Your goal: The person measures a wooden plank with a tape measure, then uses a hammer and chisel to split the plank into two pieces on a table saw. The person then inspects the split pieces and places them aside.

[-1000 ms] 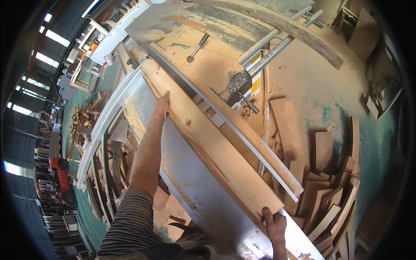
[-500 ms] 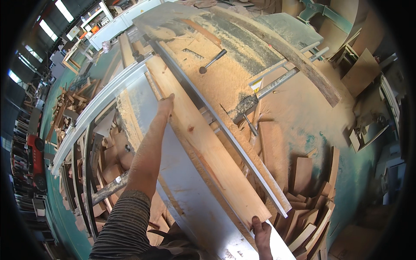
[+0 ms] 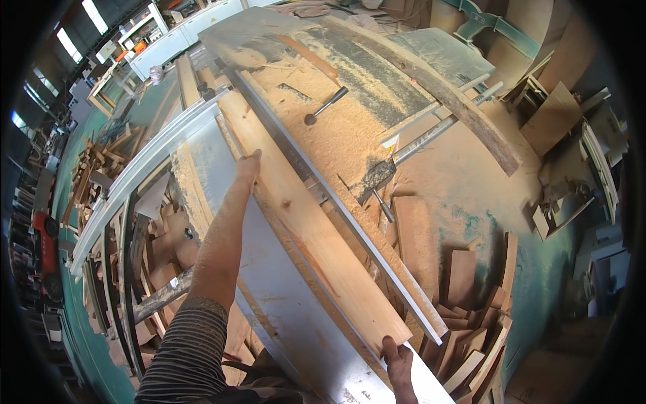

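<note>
A long pale wooden board with a few knots lies along a shiny metal machine table, slanting from the far left toward me at lower right. My left hand is closed on the board's left edge, toward its far end. At the near end, my right hand grips the corner, thumb on top and the other fingers mostly hidden. Just right of the board runs a straight metal rail, with a narrow gap between them.
Sawdust covers the machine top, where a black-handled lever and a clamp-like block sit. A rough-edged plank lies across the far right. Wood offcuts pile up at lower right, others beneath the metal frame at left.
The whole view has shifted slightly. Both hands keep the same hold, and the board has slid a little way forward along the rail.
</note>
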Available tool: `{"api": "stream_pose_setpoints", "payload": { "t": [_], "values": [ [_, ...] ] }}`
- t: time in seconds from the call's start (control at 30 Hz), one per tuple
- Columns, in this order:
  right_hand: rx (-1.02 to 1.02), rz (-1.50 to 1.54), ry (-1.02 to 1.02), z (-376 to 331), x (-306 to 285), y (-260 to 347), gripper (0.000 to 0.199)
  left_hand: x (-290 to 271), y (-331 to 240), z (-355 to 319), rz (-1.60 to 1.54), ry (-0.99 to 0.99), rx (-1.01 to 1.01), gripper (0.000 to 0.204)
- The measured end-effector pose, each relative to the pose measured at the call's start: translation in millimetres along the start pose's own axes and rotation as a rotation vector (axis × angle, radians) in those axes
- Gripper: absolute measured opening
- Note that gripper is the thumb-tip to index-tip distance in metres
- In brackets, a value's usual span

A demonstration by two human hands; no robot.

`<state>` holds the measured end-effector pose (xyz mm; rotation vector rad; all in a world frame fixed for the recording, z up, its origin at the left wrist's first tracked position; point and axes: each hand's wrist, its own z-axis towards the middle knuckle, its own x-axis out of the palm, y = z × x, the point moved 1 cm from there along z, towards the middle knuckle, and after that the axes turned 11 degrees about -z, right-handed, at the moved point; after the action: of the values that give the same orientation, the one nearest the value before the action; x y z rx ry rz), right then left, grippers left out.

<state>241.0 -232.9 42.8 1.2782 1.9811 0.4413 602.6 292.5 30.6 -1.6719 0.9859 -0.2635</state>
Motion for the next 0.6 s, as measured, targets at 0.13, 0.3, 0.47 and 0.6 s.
{"api": "stream_pose_setpoints", "payload": {
  "t": [0.13, 0.3, 0.47, 0.6],
  "values": [
    [0.0, 0.01, -0.001, 2.8, 3.5, 3.6, 0.064, -0.2, -4.1, 1.6, -0.016, 0.01, -0.008, 0.073],
    [-0.014, 0.022, 0.005, 1.6, 6.6, 19.2, 0.061, -5.2, -2.4, 16.2, -0.035, 0.022, 0.016, 0.072],
    [0.039, -0.016, 0.018, 4.8, 8.0, 28.9, 0.056, -4.5, -13.6, 9.9, -0.025, -0.011, 0.026, 0.068],
    [-0.003, 0.029, -0.026, 8.9, 16.1, 29.3, 0.06, -5.6, -19.4, 14.1, -0.024, -0.003, 0.053, 0.066]
  ]
}}
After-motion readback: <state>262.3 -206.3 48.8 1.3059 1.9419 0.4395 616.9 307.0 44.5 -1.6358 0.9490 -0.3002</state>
